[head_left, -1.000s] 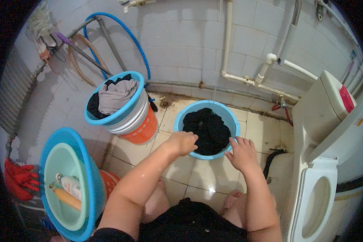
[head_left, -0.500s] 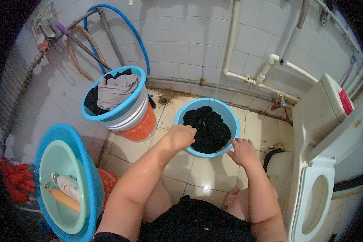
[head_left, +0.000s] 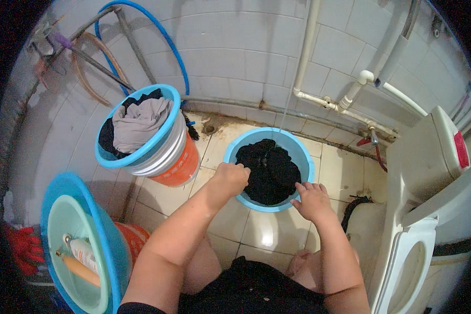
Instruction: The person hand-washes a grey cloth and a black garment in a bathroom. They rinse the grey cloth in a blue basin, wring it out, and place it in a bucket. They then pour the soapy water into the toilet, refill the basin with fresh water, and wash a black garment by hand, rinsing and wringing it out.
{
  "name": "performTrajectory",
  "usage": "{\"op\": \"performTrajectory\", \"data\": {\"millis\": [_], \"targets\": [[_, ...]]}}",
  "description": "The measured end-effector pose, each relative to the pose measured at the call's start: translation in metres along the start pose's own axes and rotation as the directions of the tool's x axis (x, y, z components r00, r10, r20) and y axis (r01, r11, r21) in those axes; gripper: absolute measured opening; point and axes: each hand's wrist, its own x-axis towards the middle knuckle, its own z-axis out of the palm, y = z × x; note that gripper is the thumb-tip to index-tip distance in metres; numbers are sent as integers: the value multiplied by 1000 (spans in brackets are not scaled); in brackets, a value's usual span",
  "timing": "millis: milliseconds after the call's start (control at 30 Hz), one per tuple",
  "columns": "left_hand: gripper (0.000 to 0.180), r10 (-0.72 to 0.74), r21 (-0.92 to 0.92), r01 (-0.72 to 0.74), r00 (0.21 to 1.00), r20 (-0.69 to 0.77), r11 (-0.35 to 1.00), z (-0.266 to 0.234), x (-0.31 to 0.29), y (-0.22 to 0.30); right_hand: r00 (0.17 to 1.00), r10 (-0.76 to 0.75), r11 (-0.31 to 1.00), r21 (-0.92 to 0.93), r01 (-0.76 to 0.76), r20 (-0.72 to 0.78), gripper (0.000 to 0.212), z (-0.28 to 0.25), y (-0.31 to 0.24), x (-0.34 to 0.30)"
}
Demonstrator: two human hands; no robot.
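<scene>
A light blue basin [head_left: 305, 155] stands on the tiled floor in front of me with wet black clothing [head_left: 269, 175] heaped in it. A thin stream of water [head_left: 286, 112] falls into it from above. My left hand [head_left: 230, 180] is closed at the basin's left near rim, knuckles up, close against the clothing; its fingertips are hidden, so what it grips cannot be made out. At the right near rim, my right hand [head_left: 314, 201] rests with its fingers apart and the tips touching the edge.
Left of the basin, a bucket [head_left: 175, 162] carries a blue basin [head_left: 102, 157] of grey and black clothes [head_left: 141, 123]. Nearer left, nested basins [head_left: 47, 230] hold a white bottle [head_left: 83, 254]. A toilet [head_left: 392, 272] stands on the right; pipes [head_left: 303, 57] run along the wall.
The whole view has shifted and tilted slightly. Both hands stay at the basin's rim; the right hand's fingers look a little more spread. The water still runs.
</scene>
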Motion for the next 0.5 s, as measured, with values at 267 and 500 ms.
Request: {"op": "performTrajectory", "data": {"millis": [267,500], "targets": [[18,100,41,-94,983,-154,995,20,14,-15,999,17,1000,10,-18,41,53,0,5,17],[28,11,-21,-8,990,138,1000,16,-1,-24,999,-32,999,24,32,-19,51,0,-7,35]]}}
